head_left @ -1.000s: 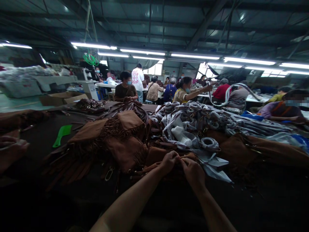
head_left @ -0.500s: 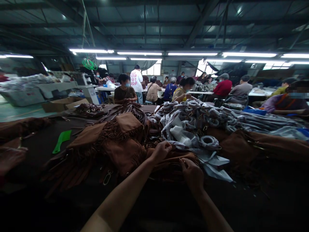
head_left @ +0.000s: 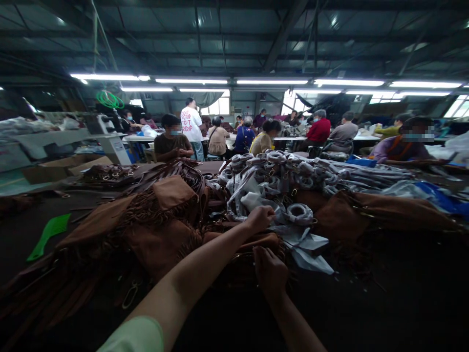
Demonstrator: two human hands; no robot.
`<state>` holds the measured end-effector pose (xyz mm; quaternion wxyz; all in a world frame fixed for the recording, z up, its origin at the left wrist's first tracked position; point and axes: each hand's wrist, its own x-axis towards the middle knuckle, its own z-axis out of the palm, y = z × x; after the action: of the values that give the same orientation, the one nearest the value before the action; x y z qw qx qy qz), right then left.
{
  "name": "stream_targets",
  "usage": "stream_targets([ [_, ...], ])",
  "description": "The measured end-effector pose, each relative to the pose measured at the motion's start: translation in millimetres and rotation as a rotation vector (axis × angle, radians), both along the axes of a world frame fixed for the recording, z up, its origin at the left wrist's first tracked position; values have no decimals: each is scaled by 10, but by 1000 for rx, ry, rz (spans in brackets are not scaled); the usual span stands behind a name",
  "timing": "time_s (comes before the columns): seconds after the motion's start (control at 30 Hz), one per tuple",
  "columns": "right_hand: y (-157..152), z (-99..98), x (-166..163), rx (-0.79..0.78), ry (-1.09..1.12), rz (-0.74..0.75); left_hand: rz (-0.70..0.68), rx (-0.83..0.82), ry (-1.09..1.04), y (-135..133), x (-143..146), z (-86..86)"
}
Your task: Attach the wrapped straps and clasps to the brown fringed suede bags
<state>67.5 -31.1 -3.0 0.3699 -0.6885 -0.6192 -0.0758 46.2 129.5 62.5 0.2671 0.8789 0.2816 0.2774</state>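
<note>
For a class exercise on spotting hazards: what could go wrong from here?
The left hand is close to the wrapped coil and might knock it. The right hand, close to a brown bag, might pull it askew if the fingers catch. The metal clip, near the green sleeve in this view, might snag it.

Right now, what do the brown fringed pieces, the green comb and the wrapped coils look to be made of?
Brown fringed pieces: probably suede or a suede-like fabric, given the matte, soft-looking surface and thin-cut strips.
Green comb: likely plastic, judging by its even, bright colour.
Wrapped coils: thin plastic film outside, it seems, pale and crinkled; the material inside is unclear.
</note>
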Motion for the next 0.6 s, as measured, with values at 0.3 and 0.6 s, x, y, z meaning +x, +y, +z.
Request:
stream_targets([
  [0.3,23,-23,20,46,-22,5,-188,215,239,101,1153,85],
  [0.6,39,-78,21,180,7,48,267,294,212,-20,89,1338],
])
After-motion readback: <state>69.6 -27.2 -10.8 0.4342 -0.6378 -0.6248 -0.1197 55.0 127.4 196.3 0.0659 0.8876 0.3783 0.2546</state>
